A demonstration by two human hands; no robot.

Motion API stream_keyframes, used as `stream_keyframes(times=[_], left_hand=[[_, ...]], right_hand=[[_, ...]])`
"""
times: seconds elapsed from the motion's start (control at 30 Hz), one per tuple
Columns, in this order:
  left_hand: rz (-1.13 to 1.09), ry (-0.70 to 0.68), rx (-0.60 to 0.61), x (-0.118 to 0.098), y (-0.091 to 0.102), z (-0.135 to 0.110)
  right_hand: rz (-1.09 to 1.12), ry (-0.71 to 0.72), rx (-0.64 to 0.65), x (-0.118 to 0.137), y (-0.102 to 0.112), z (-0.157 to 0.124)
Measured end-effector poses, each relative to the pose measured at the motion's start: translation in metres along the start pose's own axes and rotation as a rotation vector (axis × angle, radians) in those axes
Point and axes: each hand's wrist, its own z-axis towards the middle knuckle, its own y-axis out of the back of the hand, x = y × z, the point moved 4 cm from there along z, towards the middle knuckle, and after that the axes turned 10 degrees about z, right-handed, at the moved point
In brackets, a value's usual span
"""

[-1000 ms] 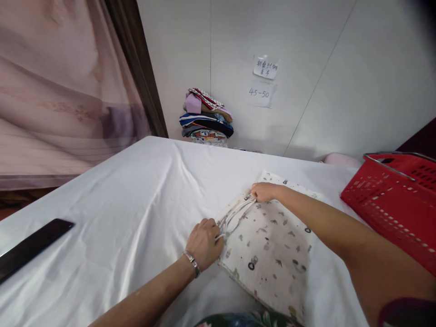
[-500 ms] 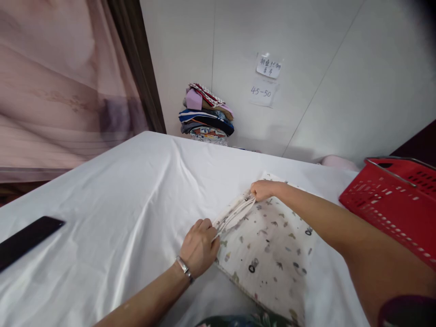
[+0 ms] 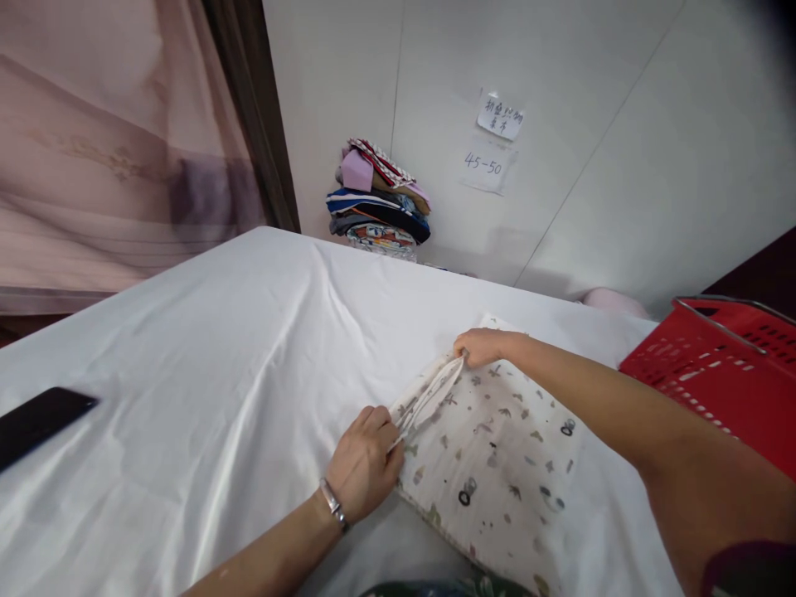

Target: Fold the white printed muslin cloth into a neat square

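A whitish cloth [image 3: 497, 473] with small printed motifs lies in layers at the front of the white-covered table [image 3: 230, 332]. My left hand [image 3: 366, 460], with a silver band at the wrist, is closed on the near left end of its folded edge. Farther up that edge, my right hand [image 3: 482, 347] pinches the other end. Between the two hands the edge is gathered in several slightly raised layers. The fingertips of both hands are partly hidden by the cloth and knuckles.
A red plastic basket [image 3: 721, 365] with a metal handle stands at the right. At the left edge lies a dark flat object [image 3: 43, 423]. Folded clothes [image 3: 379, 199] are piled beyond the table's far edge by the wall. A pink curtain [image 3: 112, 166] hangs on the left.
The camera view has shifted slightly. Both hands keep hold of the cloth's folded edge, in nearly the same place, and the layers between them sit slightly differently.
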Motion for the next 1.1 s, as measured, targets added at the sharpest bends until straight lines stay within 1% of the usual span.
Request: stream_keyframes(times=[0.17, 0.33, 0.53, 0.6, 0.7, 0.83, 0.97, 1.1], left_hand=[[-0.056, 0.047, 0.022, 0.006, -0.002, 0.001], [-0.113, 0.091, 0.033, 0.009, -0.003, 0.002], [-0.141, 0.122, 0.060, 0.011, -0.002, 0.002], [-0.151, 0.133, 0.066, 0.011, -0.002, 0.003], [-0.172, 0.137, 0.085, 0.011, -0.002, 0.004], [-0.128, 0.121, 0.121, 0.011, -0.004, 0.003], [-0.044, 0.100, 0.106, 0.011, -0.006, 0.001], [-0.030, 0.086, 0.083, 0.012, -0.007, -0.001]], right_hand=[[0.108, 0.096, -0.017, 0.012, -0.005, -0.007], [0.249, 0.136, -0.027, 0.017, -0.006, -0.017], [0.404, 0.138, -0.092, 0.009, -0.004, -0.036], [0.418, 0.111, -0.057, 0.003, -0.007, -0.039], [0.390, -0.002, 0.029, -0.003, -0.012, -0.036], [0.218, -0.091, 0.023, 0.006, -0.015, -0.019], [0.127, -0.072, 0.000, 0.023, -0.017, -0.002], [0.099, -0.013, -0.012, 0.026, -0.020, 0.001]])
